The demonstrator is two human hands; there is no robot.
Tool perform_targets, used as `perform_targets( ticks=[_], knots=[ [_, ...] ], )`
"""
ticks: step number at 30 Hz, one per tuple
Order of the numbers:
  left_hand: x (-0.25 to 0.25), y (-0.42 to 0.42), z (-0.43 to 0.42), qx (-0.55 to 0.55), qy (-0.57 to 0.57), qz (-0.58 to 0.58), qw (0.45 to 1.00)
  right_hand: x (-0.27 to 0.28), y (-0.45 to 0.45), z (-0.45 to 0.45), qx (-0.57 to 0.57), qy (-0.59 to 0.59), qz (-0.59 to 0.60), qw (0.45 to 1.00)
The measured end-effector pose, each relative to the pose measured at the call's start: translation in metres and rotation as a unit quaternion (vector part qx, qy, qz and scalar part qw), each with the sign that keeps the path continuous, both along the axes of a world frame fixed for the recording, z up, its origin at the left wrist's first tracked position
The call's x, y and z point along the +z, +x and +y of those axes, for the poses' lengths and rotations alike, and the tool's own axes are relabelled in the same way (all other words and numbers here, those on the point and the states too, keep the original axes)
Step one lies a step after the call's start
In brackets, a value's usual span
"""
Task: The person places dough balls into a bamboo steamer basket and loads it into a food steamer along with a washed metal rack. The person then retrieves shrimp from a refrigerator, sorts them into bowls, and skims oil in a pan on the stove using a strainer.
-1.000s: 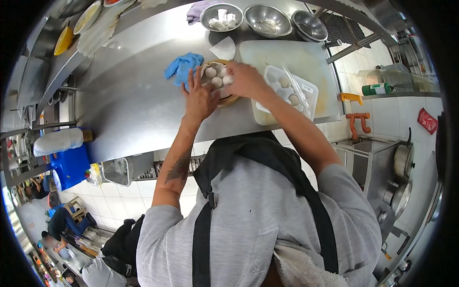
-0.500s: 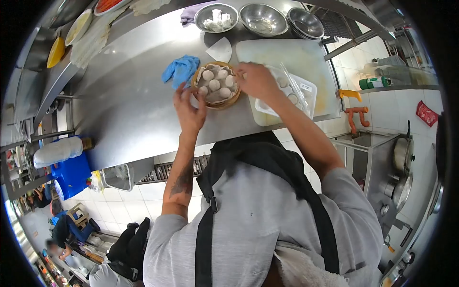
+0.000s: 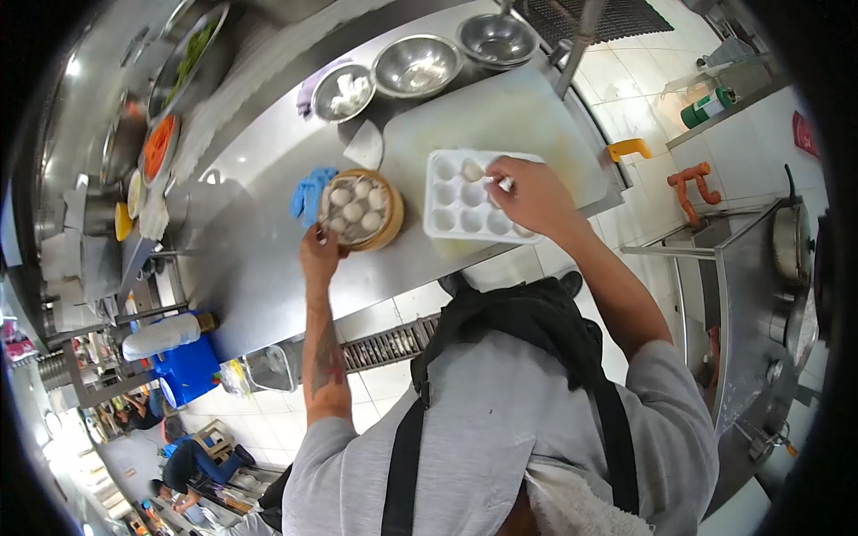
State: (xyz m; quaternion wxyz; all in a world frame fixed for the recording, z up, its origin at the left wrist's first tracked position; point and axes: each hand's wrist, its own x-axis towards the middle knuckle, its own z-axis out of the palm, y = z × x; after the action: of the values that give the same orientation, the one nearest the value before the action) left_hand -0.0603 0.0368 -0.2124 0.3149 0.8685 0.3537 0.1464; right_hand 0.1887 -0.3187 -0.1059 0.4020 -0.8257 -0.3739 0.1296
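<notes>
A round bamboo steamer (image 3: 391,234) stands on the steel counter, holding several pale round dumplings (image 3: 353,212) on a paper liner. My left hand (image 3: 319,256) is at its near left side, thumb and fingers closed on the rim. To the right, a white plastic tray (image 3: 444,234) with round hollows lies on the cutting board. Over the tray's far right part is my right hand (image 3: 534,198), its fingers pinched around a small white dumpling (image 3: 506,184). One more dumpling sits in a hollow just left of those fingertips. The palm hides some of the hollows.
A blue cloth (image 3: 310,195) lies left of the steamer, and a white triangular sheet (image 3: 365,146) behind it. Metal bowls (image 3: 416,67) line the counter's back. The large cutting board (image 3: 536,112) reaches the right edge. A shelf with food containers (image 3: 159,147) is at left.
My right hand has gone from the steamer to the tray and now pinches a dumpling. The tray appears turned and uncovered by the clear strip. My left hand stays at the steamer.
</notes>
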Motion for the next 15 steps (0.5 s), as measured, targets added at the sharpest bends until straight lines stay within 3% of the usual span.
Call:
perform_targets(
  ticks=[1,3,5,8,13,15],
  knots=[
    [0.016,-0.001,-0.003,0.011,-0.074,0.010,0.997,0.006,0.010,-0.030,-0.020,0.009,0.020,1.000],
    [0.082,0.012,-0.038,0.023,-0.067,-0.001,0.998,0.018,0.030,-0.098,-0.053,0.021,0.029,0.998],
    [0.144,0.033,-0.088,-0.010,0.055,0.039,0.998,0.020,0.058,-0.165,-0.093,0.022,0.037,0.995],
    [0.195,0.076,-0.152,-0.035,-0.028,0.033,0.998,0.014,0.099,-0.274,-0.132,0.021,-0.041,0.990],
    [0.186,0.182,-0.245,-0.117,-0.136,-0.010,0.984,0.046,0.154,-0.414,-0.229,-0.060,0.036,0.971],
    [0.166,0.247,-0.283,-0.250,-0.102,-0.020,0.963,0.044,0.188,-0.446,-0.226,-0.076,-0.008,0.971]
  ],
)
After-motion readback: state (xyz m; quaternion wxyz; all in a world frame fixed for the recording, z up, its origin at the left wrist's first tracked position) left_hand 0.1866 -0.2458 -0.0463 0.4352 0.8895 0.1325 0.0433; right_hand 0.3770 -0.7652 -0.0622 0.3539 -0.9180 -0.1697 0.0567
